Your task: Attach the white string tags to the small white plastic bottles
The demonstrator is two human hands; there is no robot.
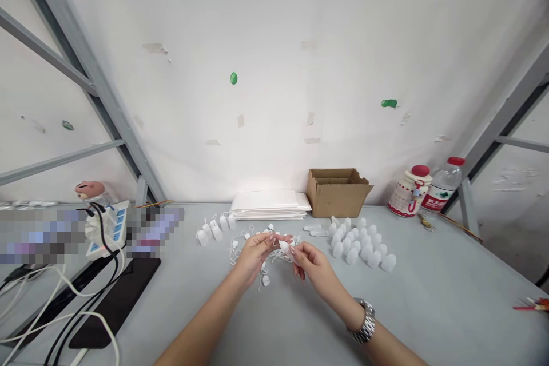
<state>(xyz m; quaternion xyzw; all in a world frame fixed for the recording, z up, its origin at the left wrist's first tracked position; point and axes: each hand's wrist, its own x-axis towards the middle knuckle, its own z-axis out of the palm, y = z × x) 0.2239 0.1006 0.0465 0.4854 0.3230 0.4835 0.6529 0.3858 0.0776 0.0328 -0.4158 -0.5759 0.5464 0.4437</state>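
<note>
Over the middle of the table, my left hand (253,256) and my right hand (315,266) meet with fingertips pinched. Between them is a small white corded cap (284,246); my right fingers grip its lower right side. My left thumb and forefinger are closed at its left, where the cord is too small to follow. Loose white corded caps (266,281) lie in a tangle beneath and around both hands. Left of them stand several small white containers with loops on top (216,233). To the right, translucent white containers (366,251) are grouped in rows.
Behind the hands are a stack of white sheets or envelopes (270,206) and an open cardboard box (337,200). A decorated bottle (407,194) and a water bottle (441,186) stand back right. A power strip (118,226), cables and a black flat slab (120,303) occupy the left.
</note>
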